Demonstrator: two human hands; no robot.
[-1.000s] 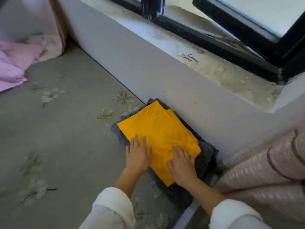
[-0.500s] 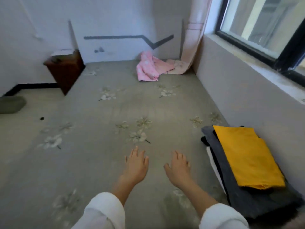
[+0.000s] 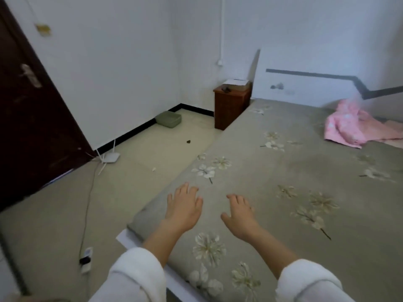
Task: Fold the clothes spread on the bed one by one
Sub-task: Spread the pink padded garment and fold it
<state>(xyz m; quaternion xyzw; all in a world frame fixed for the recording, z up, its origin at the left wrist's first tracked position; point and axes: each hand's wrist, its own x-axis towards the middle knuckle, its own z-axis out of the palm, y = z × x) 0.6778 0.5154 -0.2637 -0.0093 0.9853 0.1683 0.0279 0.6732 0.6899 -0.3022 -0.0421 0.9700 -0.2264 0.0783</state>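
The bed (image 3: pixel 272 192) is covered by a grey-green sheet printed with pale flowers. A crumpled pink garment (image 3: pixel 349 127) lies at its far right, near the headboard. My left hand (image 3: pixel 184 207) hovers palm down over the bed's near left edge, fingers spread and empty. My right hand (image 3: pixel 239 213) hovers beside it, also spread and holding nothing. The folded stack with the yellow garment is out of view.
A brown bedside cabinet (image 3: pixel 231 105) stands at the bed's far left corner. On the floor to the left lie a green cushion (image 3: pixel 169 119), a white router (image 3: pixel 110 158) and a power strip (image 3: pixel 86 259) with its cable. A dark door (image 3: pixel 26 116) is at far left.
The view has swung left, away from the folded yellow garment on the dark stack. Both hands left that stack and now hover empty over the bed's left edge.
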